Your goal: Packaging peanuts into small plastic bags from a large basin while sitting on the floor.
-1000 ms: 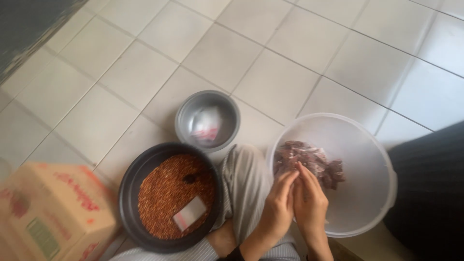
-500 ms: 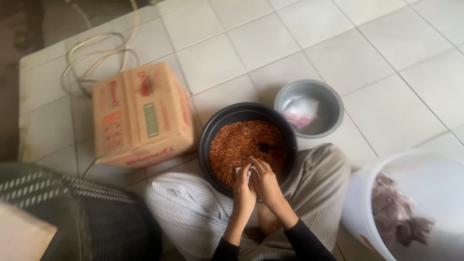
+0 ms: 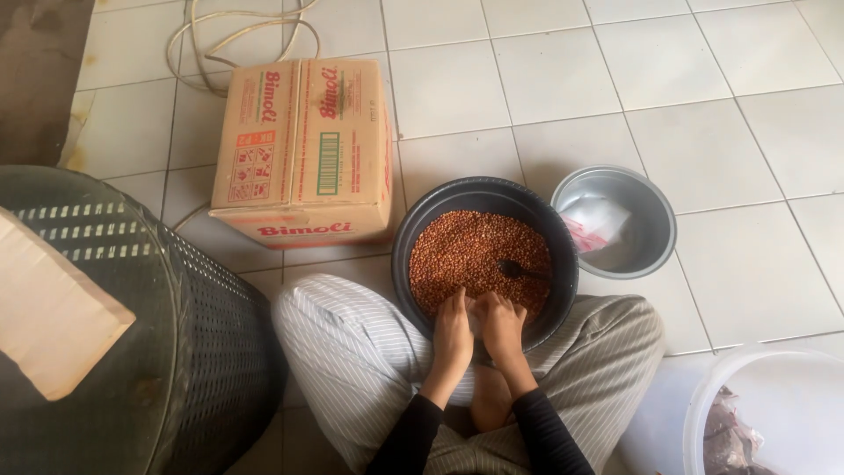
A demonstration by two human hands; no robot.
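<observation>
A black round pan [image 3: 413, 230] full of reddish-brown peanuts [image 3: 466, 251] sits on the floor between my crossed legs in striped trousers. My left hand [image 3: 453, 332] and my right hand [image 3: 504, 327] rest side by side at the pan's near rim, fingers curled into the peanuts around something small and pale that I cannot make out. A dark scoop [image 3: 517, 269] lies on the peanuts at the right.
A cardboard box [image 3: 303, 149] stands left of the pan, with a cable [image 3: 230, 40] behind it. A metal bowl [image 3: 651, 220] holding a plastic bag is at the right. A white tub [image 3: 747, 387] with dark pieces is at bottom right. A dark mesh basket [image 3: 185, 352] stands at left.
My view swung left from the white tub to the pan. My hands left the tub and now sit at the pan's near rim, lower than half a second ago.
</observation>
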